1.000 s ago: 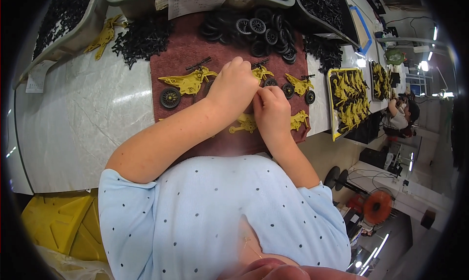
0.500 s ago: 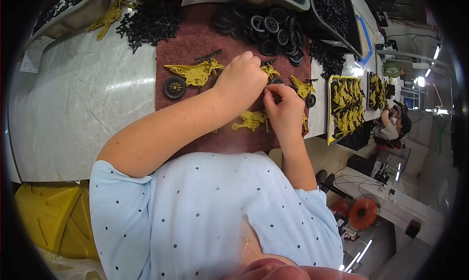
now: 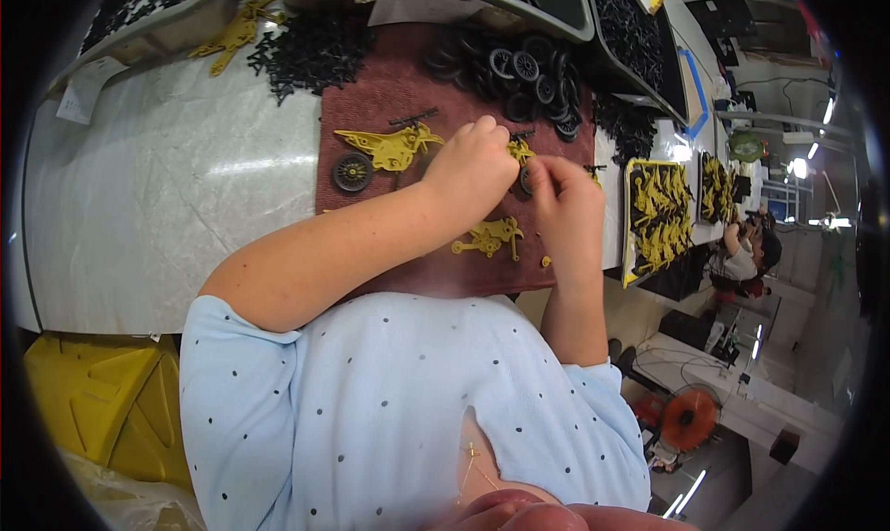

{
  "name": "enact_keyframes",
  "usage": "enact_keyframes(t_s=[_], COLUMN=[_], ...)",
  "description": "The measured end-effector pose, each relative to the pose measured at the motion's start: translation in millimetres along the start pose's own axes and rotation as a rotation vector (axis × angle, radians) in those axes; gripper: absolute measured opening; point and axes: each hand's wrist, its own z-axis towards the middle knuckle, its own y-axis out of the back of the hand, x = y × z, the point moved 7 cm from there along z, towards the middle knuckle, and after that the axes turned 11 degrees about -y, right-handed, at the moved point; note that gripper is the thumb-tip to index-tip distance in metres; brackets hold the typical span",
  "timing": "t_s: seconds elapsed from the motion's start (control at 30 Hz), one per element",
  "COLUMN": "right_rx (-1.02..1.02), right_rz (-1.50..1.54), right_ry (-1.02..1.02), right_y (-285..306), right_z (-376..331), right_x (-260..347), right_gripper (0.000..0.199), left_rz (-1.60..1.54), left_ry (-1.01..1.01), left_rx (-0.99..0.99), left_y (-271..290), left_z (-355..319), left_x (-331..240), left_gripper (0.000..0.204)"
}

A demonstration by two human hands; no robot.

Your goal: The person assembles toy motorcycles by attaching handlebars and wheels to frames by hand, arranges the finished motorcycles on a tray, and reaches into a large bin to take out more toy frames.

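Note:
A yellow toy motorcycle (image 3: 521, 149) with black handlebars and a black wheel (image 3: 526, 180) is between my hands, mostly covered by them. My left hand (image 3: 473, 165) is closed around its rear part. At the wheel's right side, my right hand (image 3: 568, 195) pinches with thumb and forefinger; whatever lies between those fingertips is hidden. To the left, another yellow toy motorcycle (image 3: 391, 148) with black handlebars has a spoked black wheel (image 3: 352, 172) at its rear. Nearer to me lies a yellow motorcycle body (image 3: 489, 237) without wheels, partly behind my left forearm.
A dark red towel (image 3: 345, 197) covers part of the marble-patterned table (image 3: 176, 216). Black wheels (image 3: 505, 72) are heaped at its far side, beside small black parts (image 3: 311, 54). Bins (image 3: 556, 17) stand behind. At right, a yellow-rimmed tray (image 3: 629, 225) holds several toy motorcycles. A person (image 3: 742, 248) sits beyond.
The whole view has shifted slightly. My right hand's fingertips have come up beside the wheel, and that hand now covers most of the toy motorcycle at the right. My left hand keeps its grasp.

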Motion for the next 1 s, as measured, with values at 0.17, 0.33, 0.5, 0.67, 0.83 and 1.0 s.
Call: enact_keyframes(t_s=[0.17, 0.33, 0.5, 0.67, 0.83, 1.0], right_rx=[0.116, 0.330, 0.527, 0.569, 0.563, 0.396], right_rz=[0.120, 0.014, -0.127, -0.027, 0.609, 0.842], right_ry=[0.458, 0.423, 0.247, 0.185, 0.123, -0.016], right_y=[-20.3, -78.1, -128.3, -112.8, -32.3, 38.4], right_z=[32.6, 74.1, 97.3, 99.1, 77.0, 53.5], right_x=[92.2, 142.0, 150.3, 137.4, 105.4, 5.4], right_gripper=[0.014, 0.024, 0.028, 0.025, 0.014, 0.010], left_rz=[-0.138, -0.215, -0.190, -0.217, 0.048, -0.020], left_ry=[0.051, 0.105, 0.134, 0.130, 0.028, 0.045], left_rx=[0.011, -0.061, 0.051, 0.112, 0.302, 0.107], left_y=[-31.3, -30.5, -33.3, -16.9, -17.4, -2.6], left_z=[-5.8, -3.2, -3.9, 0.3, -3.4, -6.6], left_x=[12.2, 12.3, 25.0, 17.7, 5.0, 5.9], left_gripper=[0.021, 0.024, 0.024, 0.022, 0.016, 0.028])
